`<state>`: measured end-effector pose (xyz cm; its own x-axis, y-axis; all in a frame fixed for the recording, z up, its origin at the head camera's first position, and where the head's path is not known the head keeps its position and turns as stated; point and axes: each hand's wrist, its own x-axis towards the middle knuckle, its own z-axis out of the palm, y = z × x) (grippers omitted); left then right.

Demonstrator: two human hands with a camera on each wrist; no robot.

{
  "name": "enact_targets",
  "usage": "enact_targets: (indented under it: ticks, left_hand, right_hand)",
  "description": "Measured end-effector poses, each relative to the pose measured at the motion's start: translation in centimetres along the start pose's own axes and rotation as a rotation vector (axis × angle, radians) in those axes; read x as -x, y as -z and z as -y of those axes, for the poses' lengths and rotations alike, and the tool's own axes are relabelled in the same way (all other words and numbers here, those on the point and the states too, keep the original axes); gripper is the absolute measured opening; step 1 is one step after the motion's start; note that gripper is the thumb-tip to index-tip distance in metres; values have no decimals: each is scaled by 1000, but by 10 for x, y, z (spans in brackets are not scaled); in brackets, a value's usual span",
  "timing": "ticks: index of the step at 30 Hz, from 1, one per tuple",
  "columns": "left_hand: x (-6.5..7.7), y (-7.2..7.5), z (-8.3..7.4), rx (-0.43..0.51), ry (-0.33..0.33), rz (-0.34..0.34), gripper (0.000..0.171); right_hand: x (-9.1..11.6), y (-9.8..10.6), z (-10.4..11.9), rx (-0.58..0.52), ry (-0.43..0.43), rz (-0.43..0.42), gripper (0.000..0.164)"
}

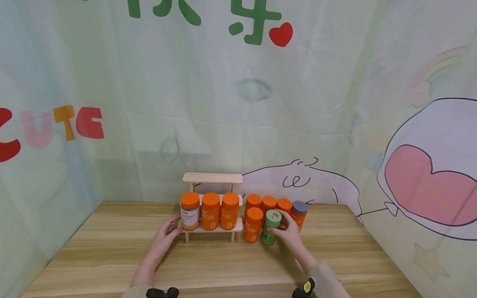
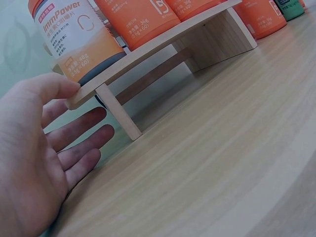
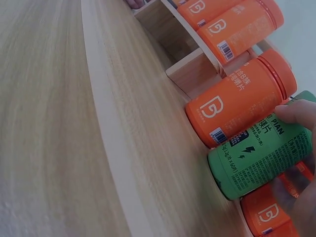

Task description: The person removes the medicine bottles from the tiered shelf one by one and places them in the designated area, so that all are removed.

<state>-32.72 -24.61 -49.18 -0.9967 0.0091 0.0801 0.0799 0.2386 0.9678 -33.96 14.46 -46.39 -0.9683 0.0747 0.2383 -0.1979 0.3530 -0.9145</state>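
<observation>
A small wooden tiered shelf stands on the table. My left hand pinches the left corner of its lowest board between thumb and forefinger, the other fingers loosely spread below in the left wrist view. On that board stand a white-labelled bottle with an orange lid and two orange bottles. To the shelf's right, my right hand grips a green bottle around its upper part. It stands close beside a front orange bottle; in the right wrist view it leans slightly with the camera's tilt.
Behind the green bottle are several orange-lidded bottles and one bottle with a grey-blue lid. The wood-grain table extends in front of the shelf. A printed cloth backdrop hangs behind and at the sides.
</observation>
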Motion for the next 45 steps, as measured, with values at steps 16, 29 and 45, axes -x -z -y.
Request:
enact_targets:
  ticks: [16,29,45]
  left_hand:
    - [0,0,1,-6,-15,0,54]
    - [0,0,0,-30,-13,-1,54]
    - [1,0,0,-30,-12,-8,53]
  right_hand:
    - [1,3,1,-24,28,12,68]
    - [-8,15,24,-93,65,-43,60]
    - [-31,-16,78,-117,178,87,64]
